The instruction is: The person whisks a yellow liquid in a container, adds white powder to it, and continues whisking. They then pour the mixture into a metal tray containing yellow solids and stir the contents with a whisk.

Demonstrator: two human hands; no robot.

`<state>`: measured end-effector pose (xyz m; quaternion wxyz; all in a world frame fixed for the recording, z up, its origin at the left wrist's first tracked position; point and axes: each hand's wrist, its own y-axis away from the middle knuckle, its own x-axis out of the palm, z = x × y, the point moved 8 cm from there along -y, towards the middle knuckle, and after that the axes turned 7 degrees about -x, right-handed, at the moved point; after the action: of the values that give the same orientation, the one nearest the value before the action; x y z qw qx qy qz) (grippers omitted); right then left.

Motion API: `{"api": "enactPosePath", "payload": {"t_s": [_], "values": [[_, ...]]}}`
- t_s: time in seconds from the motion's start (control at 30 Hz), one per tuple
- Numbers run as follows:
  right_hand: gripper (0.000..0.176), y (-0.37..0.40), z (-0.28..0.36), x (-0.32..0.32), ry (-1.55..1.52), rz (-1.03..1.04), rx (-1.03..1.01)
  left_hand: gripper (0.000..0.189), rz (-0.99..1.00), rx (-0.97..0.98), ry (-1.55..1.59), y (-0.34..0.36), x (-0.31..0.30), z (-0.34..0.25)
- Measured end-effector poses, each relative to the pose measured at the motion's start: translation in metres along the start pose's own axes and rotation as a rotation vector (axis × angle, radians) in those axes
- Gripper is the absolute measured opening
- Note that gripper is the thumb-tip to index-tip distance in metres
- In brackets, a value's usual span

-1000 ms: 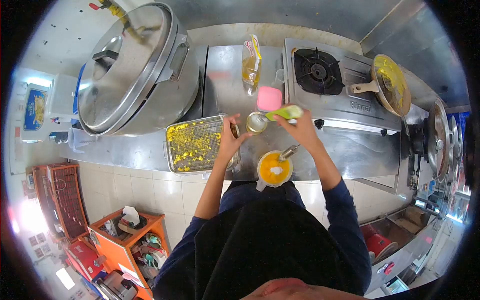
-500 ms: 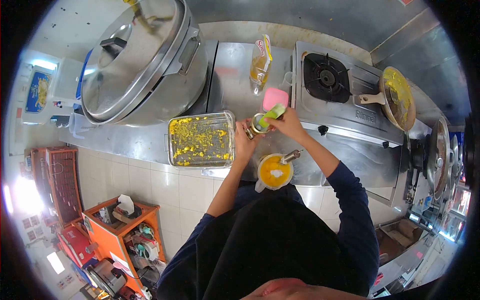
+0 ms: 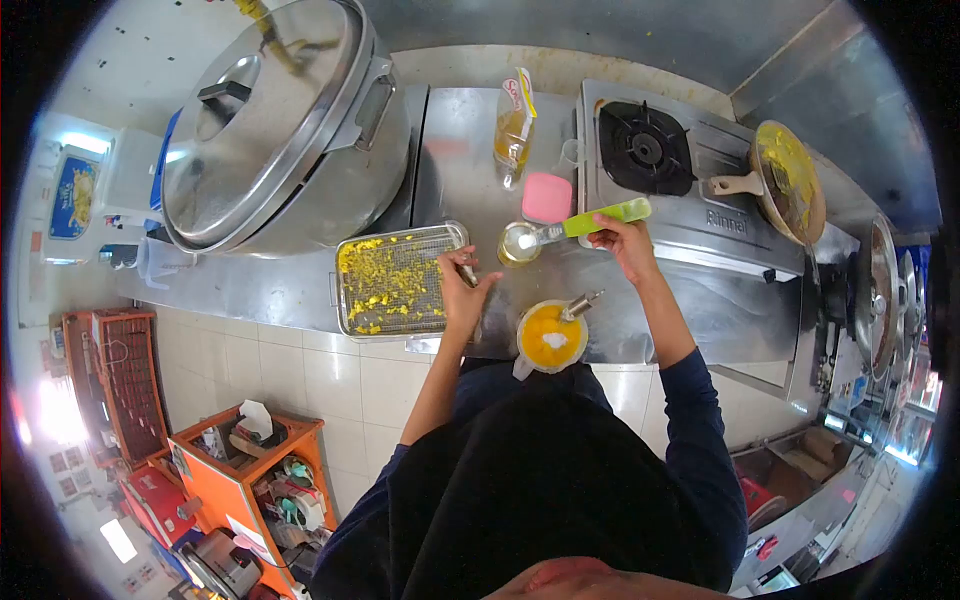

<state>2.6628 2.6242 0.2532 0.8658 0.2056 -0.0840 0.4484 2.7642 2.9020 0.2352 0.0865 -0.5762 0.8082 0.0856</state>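
Observation:
My right hand (image 3: 627,248) is closed on a green-handled utensil (image 3: 600,217), whose pale end sits over the mouth of a small round jar (image 3: 519,246). White matter shows in the jar. Beside the tray (image 3: 402,330), my left hand (image 3: 463,295) has its fingers pinched round a small dark and metallic item too small to name. Near the counter's front edge stands a pitcher (image 3: 524,368) of yellow liquid with a white clump in it and a metal utensil (image 3: 583,304) leaning in it. A pink lid or box (image 3: 547,197) lies behind the jar.
Yellow bits lie on the tray's mesh. A large lidded pot (image 3: 345,190) stands at the left. Behind the jar is an oil pouch (image 3: 514,135). The stove (image 3: 715,185) at the right carries a yellow-smeared pan (image 3: 790,180). An orange cabinet (image 3: 225,490) stands lower left.
My left hand has let go of the jar and moved left to the tray's edge. My right hand has shifted right, and the green handle now points away from the jar.

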Motion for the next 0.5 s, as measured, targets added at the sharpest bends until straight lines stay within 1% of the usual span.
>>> {"api": "enactPosePath", "payload": {"t_s": [0.1, 0.13, 0.17, 0.2, 0.23, 0.3, 0.33, 0.4, 0.43, 0.5], "values": [[0.023, 0.037, 0.036, 0.001, -0.052, -0.016, -0.043, 0.061, 0.002, 0.008, 0.053, 0.002, -0.013, 0.001], [0.022, 0.056, 0.051, 0.004, -0.049, -0.027, -0.099, 0.060, 0.001, 0.045, 0.017, 0.001, -0.017, 0.010], [0.020, 0.076, 0.065, 0.007, -0.046, -0.038, -0.155, 0.060, 0.015, 0.034, 0.017, 0.001, -0.019, 0.013], [0.016, 0.097, 0.072, 0.009, -0.018, -0.057, -0.153, 0.060, 0.032, 0.030, 0.008, 0.001, -0.020, 0.014], [0.016, 0.116, 0.063, 0.003, -0.018, -0.074, -0.144, 0.060, 0.049, 0.026, 0.000, 0.002, -0.022, 0.014], [0.011, 0.156, 0.057, -0.004, 0.293, 0.002, -0.296, 0.060, 0.084, -0.020, -0.004, 0.001, -0.023, 0.022], [0.011, 0.173, 0.049, -0.005, 0.298, -0.012, -0.288, 0.059, 0.079, 0.012, 0.002, 0.001, -0.025, 0.021], [0.011, 0.213, 0.051, 0.022, 0.928, 0.153, -0.626, 0.059, 0.088, 0.054, -0.017, 0.002, -0.027, 0.015], [0.019, 0.231, 0.044, 0.035, 1.120, 0.180, -0.821, 0.059, 0.097, 0.050, -0.014, 0.002, -0.027, 0.017], [0.029, 0.252, 0.013, 0.031, 1.090, 0.222, -0.731, 0.059, 0.121, 0.069, 0.017, 0.002, -0.027, 0.016]]}}
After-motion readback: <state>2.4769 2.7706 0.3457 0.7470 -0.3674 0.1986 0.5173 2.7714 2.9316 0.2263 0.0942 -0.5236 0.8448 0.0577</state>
